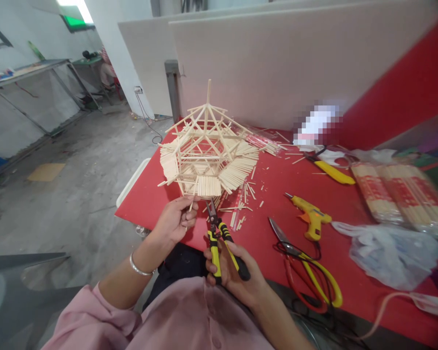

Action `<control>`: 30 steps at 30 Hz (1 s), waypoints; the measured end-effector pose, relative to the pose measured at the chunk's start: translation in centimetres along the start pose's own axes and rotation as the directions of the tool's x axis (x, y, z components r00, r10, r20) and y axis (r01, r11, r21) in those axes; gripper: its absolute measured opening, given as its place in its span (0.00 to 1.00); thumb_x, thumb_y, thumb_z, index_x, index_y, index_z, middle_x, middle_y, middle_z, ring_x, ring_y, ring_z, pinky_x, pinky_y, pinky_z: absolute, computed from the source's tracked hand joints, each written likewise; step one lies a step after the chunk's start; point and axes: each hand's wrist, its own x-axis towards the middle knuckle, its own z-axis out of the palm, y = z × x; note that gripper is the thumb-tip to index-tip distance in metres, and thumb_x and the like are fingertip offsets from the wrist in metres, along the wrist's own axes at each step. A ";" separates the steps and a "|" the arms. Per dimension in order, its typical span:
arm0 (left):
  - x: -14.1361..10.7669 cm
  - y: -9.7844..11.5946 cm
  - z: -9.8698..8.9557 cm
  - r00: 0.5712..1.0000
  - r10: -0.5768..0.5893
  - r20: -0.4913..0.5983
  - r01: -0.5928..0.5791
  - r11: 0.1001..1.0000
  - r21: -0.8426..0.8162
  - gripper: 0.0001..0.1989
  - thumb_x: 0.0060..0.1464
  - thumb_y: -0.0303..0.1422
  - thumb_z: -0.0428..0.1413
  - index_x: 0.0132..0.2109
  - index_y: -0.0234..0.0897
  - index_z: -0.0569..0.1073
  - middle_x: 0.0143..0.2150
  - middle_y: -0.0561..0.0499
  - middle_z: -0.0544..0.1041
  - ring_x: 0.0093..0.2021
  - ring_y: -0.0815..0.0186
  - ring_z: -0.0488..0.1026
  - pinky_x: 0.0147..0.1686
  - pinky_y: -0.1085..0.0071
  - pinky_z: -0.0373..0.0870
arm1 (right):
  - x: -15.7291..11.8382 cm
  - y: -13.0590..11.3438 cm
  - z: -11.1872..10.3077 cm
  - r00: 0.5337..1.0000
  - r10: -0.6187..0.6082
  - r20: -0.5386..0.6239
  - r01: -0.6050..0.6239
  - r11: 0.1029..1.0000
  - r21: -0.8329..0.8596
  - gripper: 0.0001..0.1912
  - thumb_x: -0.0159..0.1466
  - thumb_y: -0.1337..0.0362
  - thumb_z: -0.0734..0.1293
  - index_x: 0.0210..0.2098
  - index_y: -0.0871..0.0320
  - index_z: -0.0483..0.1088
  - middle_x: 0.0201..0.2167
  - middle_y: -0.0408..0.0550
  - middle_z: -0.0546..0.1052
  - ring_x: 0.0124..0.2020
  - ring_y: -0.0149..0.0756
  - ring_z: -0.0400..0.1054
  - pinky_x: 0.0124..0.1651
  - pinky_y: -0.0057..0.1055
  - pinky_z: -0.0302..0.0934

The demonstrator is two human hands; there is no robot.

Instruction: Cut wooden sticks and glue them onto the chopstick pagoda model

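Note:
A pagoda-like model of thin wooden sticks [204,150] stands on the red table [270,194], with an upright stick at its peak and slatted panels around its sides. My left hand [177,218] is at the model's near edge, its fingers pinched on a thin wooden stick [192,201] beside the front panel. Just below that panel are the jaws of yellow and black pliers [214,233]. Wrapped round their handles is my right hand [237,272]. The handles are spread apart.
Cut stick pieces [250,190] are scattered right of the model. Further right lie a yellow glue gun [314,216], large scissors [306,267] with a cable over them, yellow-handled pliers [334,171], a plastic bag [390,253] and bagged stick bundles [405,189]. A person sits far back left.

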 end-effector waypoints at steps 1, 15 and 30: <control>0.0 0.0 0.1 1.000 -0.001 -0.005 0.001 1.000 -0.008 0.06 0.47 0.26 0.59 0.34 0.26 0.74 0.23 0.53 0.70 0.15 0.81 0.55 0.12 0.84 0.46 | 0.0 0.0 0.0 1.000 0.000 -0.001 0.000 1.000 0.002 0.13 0.60 0.53 0.66 0.37 0.56 0.70 0.34 0.45 0.73 0.28 0.30 0.63 0.30 0.31 0.60; -0.4 -0.5 0.9 0.997 -0.007 -0.073 0.002 0.998 -0.068 0.04 0.50 0.25 0.57 0.33 0.25 0.73 0.23 0.52 0.69 0.15 0.81 0.55 0.12 0.84 0.47 | 0.1 0.1 -0.3 0.999 0.031 -0.010 -0.031 0.999 0.027 0.14 0.58 0.52 0.68 0.35 0.57 0.71 0.32 0.45 0.73 0.28 0.30 0.63 0.30 0.31 0.60; -0.8 -1.3 -0.3 0.980 0.194 -0.054 -0.188 0.978 0.091 0.10 0.43 0.32 0.65 0.32 0.28 0.76 0.21 0.54 0.70 0.15 0.81 0.54 0.14 0.81 0.45 | -1.3 0.1 -1.8 0.997 0.077 0.016 -0.073 0.981 -0.180 0.19 0.52 0.50 0.69 0.35 0.58 0.73 0.27 0.45 0.70 0.29 0.31 0.63 0.34 0.29 0.59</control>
